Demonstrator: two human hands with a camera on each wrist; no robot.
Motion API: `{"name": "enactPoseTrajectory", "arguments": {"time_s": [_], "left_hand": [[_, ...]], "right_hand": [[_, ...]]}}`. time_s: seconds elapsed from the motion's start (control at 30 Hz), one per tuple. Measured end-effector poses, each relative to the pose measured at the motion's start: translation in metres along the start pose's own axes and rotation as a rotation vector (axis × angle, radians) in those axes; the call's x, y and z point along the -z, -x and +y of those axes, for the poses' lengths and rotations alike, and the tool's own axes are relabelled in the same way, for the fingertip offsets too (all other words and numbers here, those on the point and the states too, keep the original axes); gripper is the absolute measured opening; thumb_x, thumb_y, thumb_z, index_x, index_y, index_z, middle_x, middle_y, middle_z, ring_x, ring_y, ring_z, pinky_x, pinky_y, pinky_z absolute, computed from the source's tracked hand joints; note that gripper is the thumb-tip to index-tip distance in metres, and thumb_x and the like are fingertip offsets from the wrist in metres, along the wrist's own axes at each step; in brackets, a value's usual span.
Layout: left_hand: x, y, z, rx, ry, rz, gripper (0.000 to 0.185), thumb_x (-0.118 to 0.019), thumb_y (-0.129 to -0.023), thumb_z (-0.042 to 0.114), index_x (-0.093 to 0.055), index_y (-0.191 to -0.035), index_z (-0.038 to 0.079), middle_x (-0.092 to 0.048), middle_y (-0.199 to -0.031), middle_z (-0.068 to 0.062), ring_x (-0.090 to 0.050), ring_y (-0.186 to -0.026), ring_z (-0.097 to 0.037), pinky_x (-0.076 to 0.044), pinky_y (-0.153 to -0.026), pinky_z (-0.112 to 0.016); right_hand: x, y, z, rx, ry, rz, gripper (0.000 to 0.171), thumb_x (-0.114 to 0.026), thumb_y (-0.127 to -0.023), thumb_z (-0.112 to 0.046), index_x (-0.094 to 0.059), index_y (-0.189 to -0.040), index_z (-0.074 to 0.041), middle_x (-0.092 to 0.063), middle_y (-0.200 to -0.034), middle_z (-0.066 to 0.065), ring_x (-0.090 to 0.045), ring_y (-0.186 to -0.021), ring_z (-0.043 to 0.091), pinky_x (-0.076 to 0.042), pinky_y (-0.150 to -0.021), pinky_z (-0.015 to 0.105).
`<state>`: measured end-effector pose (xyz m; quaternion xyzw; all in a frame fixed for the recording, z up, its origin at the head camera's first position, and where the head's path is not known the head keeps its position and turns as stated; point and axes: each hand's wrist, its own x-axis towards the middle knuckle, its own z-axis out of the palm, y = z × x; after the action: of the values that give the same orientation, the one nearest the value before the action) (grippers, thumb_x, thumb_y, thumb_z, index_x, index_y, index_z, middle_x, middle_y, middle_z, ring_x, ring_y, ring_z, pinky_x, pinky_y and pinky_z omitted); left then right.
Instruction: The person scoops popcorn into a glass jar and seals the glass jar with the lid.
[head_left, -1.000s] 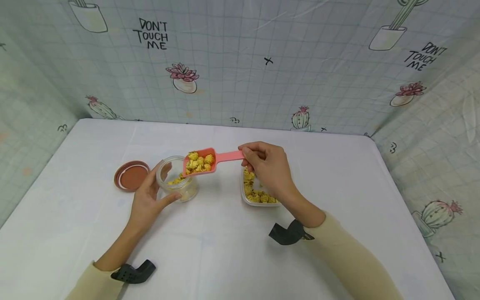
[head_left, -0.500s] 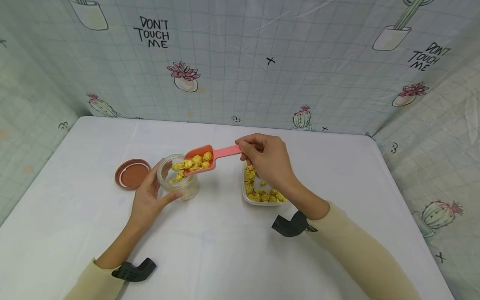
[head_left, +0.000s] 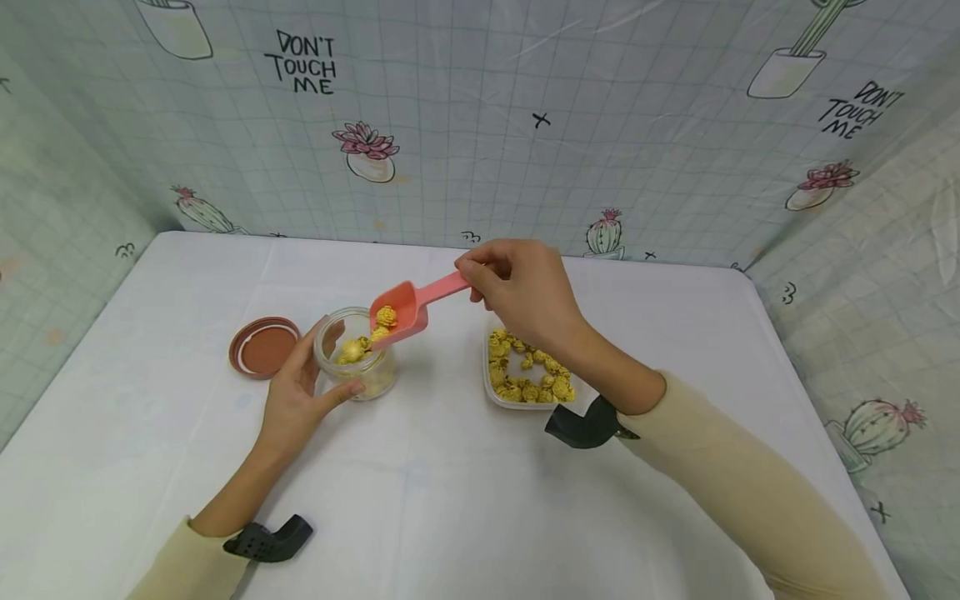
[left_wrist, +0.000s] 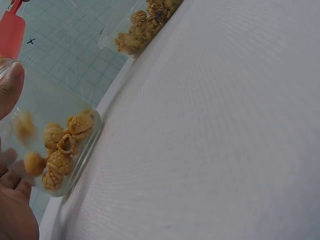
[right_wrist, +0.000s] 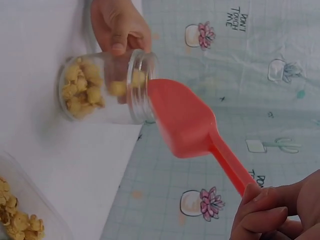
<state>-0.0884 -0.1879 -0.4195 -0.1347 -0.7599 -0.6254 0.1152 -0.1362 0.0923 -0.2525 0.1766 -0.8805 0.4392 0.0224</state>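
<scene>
My right hand (head_left: 517, 292) pinches the handle of a pink scoop (head_left: 408, 307), tilted down over a small clear jar (head_left: 352, 354). Yellow puffed snack pieces (head_left: 384, 317) slide from the scoop into the jar. My left hand (head_left: 300, 400) grips the jar from the left side, thumb on the near wall. In the right wrist view the scoop (right_wrist: 187, 122) meets the jar's mouth (right_wrist: 140, 85) and pieces lie inside. The left wrist view shows snacks (left_wrist: 60, 150) at the jar's bottom.
A brown jar lid (head_left: 264, 348) lies left of the jar. A clear rectangular tub (head_left: 491, 396) holding more yellow snacks sits right of the jar, under my right wrist. Cactus-print sheets wall the white table (head_left: 450, 500) on three sides.
My right hand has risen and tipped the scoop steeply down. Most of the snacks have left the scoop and dropped into the jar. The left hand has stayed on the jar.
</scene>
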Motion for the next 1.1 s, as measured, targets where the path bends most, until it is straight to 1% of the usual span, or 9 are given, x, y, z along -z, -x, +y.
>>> {"name": "enactPoseTrajectory", "arguments": {"time_s": [0.1,0.17,0.33,0.4,0.6,0.7,0.83,0.93,1.1], "left_hand": [[0.000,0.000,0.000,-0.005,0.010,0.001,0.092,-0.077,-0.069,-0.017,-0.037,-0.147,0.010,-0.041,-0.141,-0.025,-0.034,-0.136,-0.026,-0.023,-0.113,-0.027],[0.000,0.000,0.000,-0.002,0.004,0.004,0.092,-0.077,-0.069,-0.016,-0.036,-0.147,0.010,-0.041,-0.142,-0.023,-0.034,-0.136,-0.025,-0.024,-0.113,-0.027],[0.001,0.002,0.000,0.013,-0.011,0.009,0.093,-0.078,-0.069,-0.015,-0.036,-0.148,0.011,-0.041,-0.142,-0.021,-0.034,-0.136,-0.024,-0.025,-0.112,-0.027],[0.001,0.002,0.001,0.014,-0.015,0.006,0.093,-0.077,-0.069,-0.016,-0.035,-0.148,0.010,-0.041,-0.142,-0.024,-0.034,-0.136,-0.025,-0.025,-0.112,-0.027],[-0.001,0.001,0.010,0.007,0.004,-0.004,0.090,-0.074,-0.069,-0.020,-0.035,-0.146,0.002,-0.041,-0.139,-0.030,-0.033,-0.134,-0.037,-0.023,-0.114,-0.036],[-0.002,0.001,0.009,-0.001,0.002,-0.005,0.090,-0.074,-0.069,-0.021,-0.035,-0.146,0.002,-0.042,-0.138,-0.031,-0.033,-0.133,-0.039,-0.023,-0.114,-0.036],[-0.001,0.001,0.001,0.002,0.017,0.005,0.092,-0.075,-0.068,-0.020,-0.036,-0.147,0.007,-0.043,-0.138,-0.029,-0.035,-0.133,-0.036,-0.024,-0.114,-0.033],[-0.001,0.001,-0.002,0.004,0.027,0.013,0.093,-0.076,-0.068,-0.019,-0.037,-0.147,0.010,-0.043,-0.139,-0.028,-0.036,-0.134,-0.032,-0.024,-0.114,-0.031],[-0.001,0.002,-0.002,0.000,0.015,0.005,0.095,-0.077,-0.068,-0.018,-0.034,-0.148,0.009,-0.042,-0.140,-0.028,-0.035,-0.135,-0.031,-0.024,-0.113,-0.030]], "right_hand": [[0.003,-0.003,-0.007,0.017,0.024,-0.011,0.016,-0.062,-0.094,-0.017,-0.073,-0.103,-0.008,-0.063,-0.067,0.000,-0.054,-0.059,0.016,-0.032,-0.045,0.027],[0.003,-0.005,-0.011,0.025,0.032,-0.020,0.016,-0.062,-0.094,-0.016,-0.073,-0.103,-0.008,-0.063,-0.067,0.000,-0.053,-0.059,0.017,-0.029,-0.044,0.027],[0.003,-0.007,-0.017,0.018,0.054,-0.037,0.016,-0.062,-0.095,-0.018,-0.073,-0.103,-0.008,-0.062,-0.067,0.000,-0.052,-0.059,0.018,-0.027,-0.043,0.025],[0.003,-0.006,-0.018,0.010,0.068,-0.042,0.016,-0.062,-0.095,-0.019,-0.072,-0.103,-0.009,-0.062,-0.067,-0.001,-0.052,-0.059,0.018,-0.027,-0.044,0.025],[0.004,-0.004,-0.017,-0.006,0.067,-0.040,0.016,-0.062,-0.095,-0.019,-0.072,-0.103,-0.009,-0.062,-0.068,0.000,-0.052,-0.060,0.018,-0.030,-0.045,0.027],[0.005,-0.003,-0.017,0.000,0.059,-0.039,0.016,-0.062,-0.094,-0.018,-0.072,-0.103,-0.009,-0.062,-0.068,0.001,-0.052,-0.060,0.018,-0.029,-0.044,0.027],[0.006,-0.002,-0.015,-0.003,0.055,-0.045,0.015,-0.062,-0.094,-0.018,-0.072,-0.102,-0.009,-0.062,-0.067,0.001,-0.051,-0.059,0.018,-0.028,-0.044,0.026],[0.006,-0.001,-0.013,-0.012,0.053,-0.050,0.015,-0.062,-0.095,-0.018,-0.072,-0.103,-0.010,-0.062,-0.067,0.001,-0.052,-0.060,0.018,-0.028,-0.044,0.026],[0.007,0.001,-0.009,-0.012,0.016,-0.042,0.016,-0.062,-0.095,-0.017,-0.072,-0.105,-0.009,-0.064,-0.069,0.001,-0.056,-0.061,0.017,-0.038,-0.049,0.028]]}}
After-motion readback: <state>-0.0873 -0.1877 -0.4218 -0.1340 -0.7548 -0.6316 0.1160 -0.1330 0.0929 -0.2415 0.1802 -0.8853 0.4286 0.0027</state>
